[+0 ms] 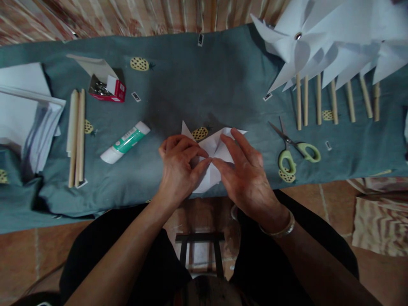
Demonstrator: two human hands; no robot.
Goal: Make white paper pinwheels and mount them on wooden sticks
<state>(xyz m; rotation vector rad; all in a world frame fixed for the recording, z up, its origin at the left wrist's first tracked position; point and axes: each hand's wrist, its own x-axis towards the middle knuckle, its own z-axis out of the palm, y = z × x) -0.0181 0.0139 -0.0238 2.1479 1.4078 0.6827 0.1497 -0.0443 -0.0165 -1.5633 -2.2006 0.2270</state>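
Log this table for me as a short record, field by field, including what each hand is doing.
Left hand: left hand at the middle of a folded white paper
Right hand: right hand on the same paper, thumb near its centre
Left side: glue stick, open red box of small metal pieces, wooden sticks, white sheets
Right side: green-handled scissors, blades slightly apart
Upper right: white paper pinwheels on sticks
Surface: grey-green cloth with yellow pineapple prints
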